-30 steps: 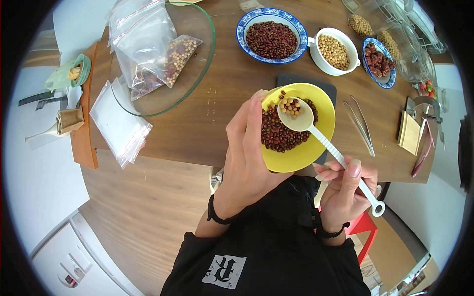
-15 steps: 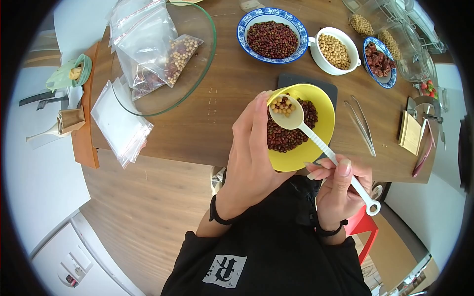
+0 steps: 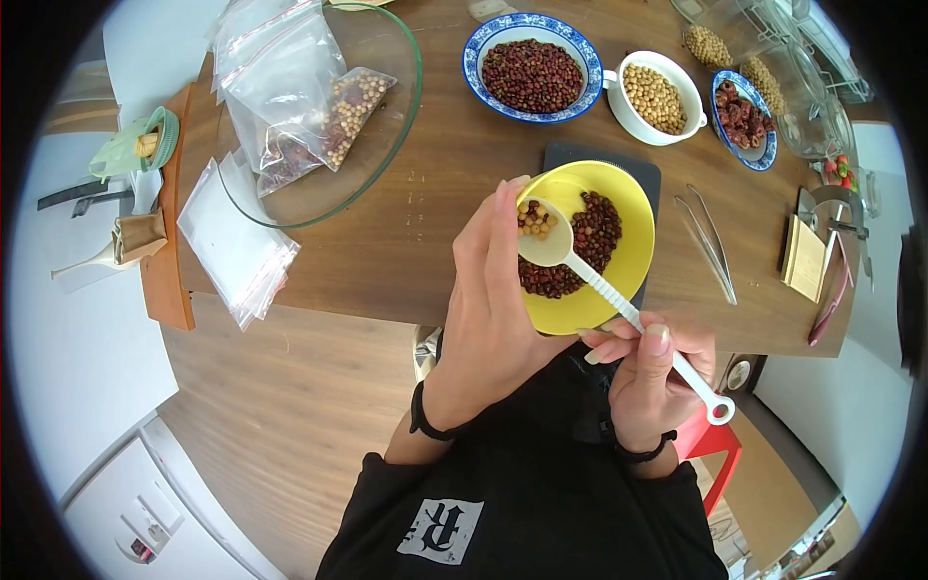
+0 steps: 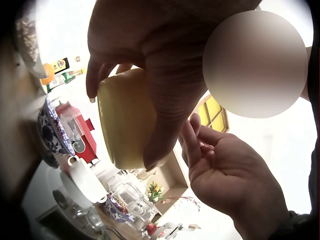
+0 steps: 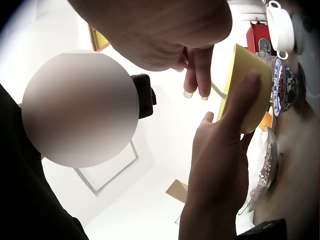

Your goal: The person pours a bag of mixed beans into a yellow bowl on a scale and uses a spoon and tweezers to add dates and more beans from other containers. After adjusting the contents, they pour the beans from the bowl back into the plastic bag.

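My left hand (image 3: 493,290) grips the yellow bowl (image 3: 630,242) around its left side, fingers along the outer wall. Seen in the left wrist view, the yellow bowl (image 4: 125,115) is up off the table, between fingers and thumb. Dark red beans (image 3: 594,232) lie inside it. A white long-handled spoon (image 3: 601,287) is pinched by my right hand (image 3: 657,372) along its handle. The spoon's head is over the beans at the bowl's left side, holding yellow soybeans (image 3: 535,222) and a few red beans. My left fingers hide part of the bowl's left rim.
Behind are a patterned bowl (image 3: 561,116) of red beans, a white cup (image 3: 619,111) of soybeans and a small dish (image 3: 768,155) of dried fruit. Tweezers (image 3: 713,253) lie right of a dark scale (image 3: 650,179). A glass bowl (image 3: 406,126) with bagged beans stands left, by empty bags (image 3: 232,242).
The spoon has moved left and slightly down across the yellow bowl, toward my left fingers. My right hand has shifted left with it. More red beans show right of the spoon.
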Motion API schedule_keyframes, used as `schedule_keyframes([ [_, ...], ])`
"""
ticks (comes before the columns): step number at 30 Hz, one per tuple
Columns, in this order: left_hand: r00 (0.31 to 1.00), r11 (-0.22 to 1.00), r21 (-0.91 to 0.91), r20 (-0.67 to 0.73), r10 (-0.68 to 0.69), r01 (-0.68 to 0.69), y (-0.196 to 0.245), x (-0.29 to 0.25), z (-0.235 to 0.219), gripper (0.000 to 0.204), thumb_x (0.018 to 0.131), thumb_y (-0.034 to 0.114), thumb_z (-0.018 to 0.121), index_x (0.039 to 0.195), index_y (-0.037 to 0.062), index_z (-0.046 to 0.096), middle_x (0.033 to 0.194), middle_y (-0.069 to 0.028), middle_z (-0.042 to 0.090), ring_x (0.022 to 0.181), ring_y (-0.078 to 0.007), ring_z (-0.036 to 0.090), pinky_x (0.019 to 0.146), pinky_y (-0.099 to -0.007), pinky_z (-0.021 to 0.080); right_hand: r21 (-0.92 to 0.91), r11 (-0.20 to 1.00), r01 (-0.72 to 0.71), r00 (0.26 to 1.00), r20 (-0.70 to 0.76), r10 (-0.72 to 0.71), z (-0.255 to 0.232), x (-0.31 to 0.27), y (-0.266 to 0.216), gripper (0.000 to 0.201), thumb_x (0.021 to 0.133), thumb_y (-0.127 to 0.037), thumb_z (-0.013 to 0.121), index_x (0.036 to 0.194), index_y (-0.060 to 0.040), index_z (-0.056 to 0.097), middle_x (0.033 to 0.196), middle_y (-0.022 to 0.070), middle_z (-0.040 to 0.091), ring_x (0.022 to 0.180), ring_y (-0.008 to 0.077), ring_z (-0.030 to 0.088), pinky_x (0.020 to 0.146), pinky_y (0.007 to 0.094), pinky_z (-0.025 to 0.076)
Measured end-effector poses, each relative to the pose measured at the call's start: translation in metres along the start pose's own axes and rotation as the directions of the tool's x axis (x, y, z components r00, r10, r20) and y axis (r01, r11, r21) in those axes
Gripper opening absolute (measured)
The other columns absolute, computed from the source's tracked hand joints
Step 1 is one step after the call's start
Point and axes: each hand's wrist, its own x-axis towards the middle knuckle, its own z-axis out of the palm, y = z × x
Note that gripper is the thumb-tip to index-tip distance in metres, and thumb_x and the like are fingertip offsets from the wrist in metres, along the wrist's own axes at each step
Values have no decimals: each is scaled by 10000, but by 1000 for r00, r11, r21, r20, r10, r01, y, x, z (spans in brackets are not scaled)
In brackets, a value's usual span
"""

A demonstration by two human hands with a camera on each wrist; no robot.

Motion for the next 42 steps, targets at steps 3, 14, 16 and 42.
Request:
schedule_keyframes([
  [3,1000,1000,-7,-8,-13,13,0,0,0,1143,694,237,929,1521,-87,209,1446,-279,415,1298,-432,469,1015,-442,494,36,999,-38,999,28,37,-1,0,-2,114,1028,-61,536,1050,48,559,845,203,679,669,267,730,639,408,637],
  [14,998,997,36,-8,-69,69,-8,-2,-2,1343,575,287,985,1551,-52,127,1493,-217,383,1321,-395,387,1081,-497,359,176,956,-234,970,-18,241,-14,-11,3,168,1045,-118,518,1029,49,517,864,206,657,616,237,703,650,429,660],
  [16,998,997,29,-8,-70,70,-9,-3,-2,1342,576,277,984,1555,-47,125,1494,-217,380,1326,-393,382,1083,-495,356,215,944,-250,965,-24,261,-18,-12,5,174,1047,-123,516,1023,48,507,862,209,653,612,236,701,648,427,662],
  [42,946,998,58,-325,7,12,-10,13,7,1005,568,300,963,1350,-63,446,1202,-191,566,1065,-367,604,875,-452,474,-46,997,69,993,-93,-73,8,-20,3,49,997,41,527,1046,43,525,901,280,694,794,354,751,697,430,664],
])
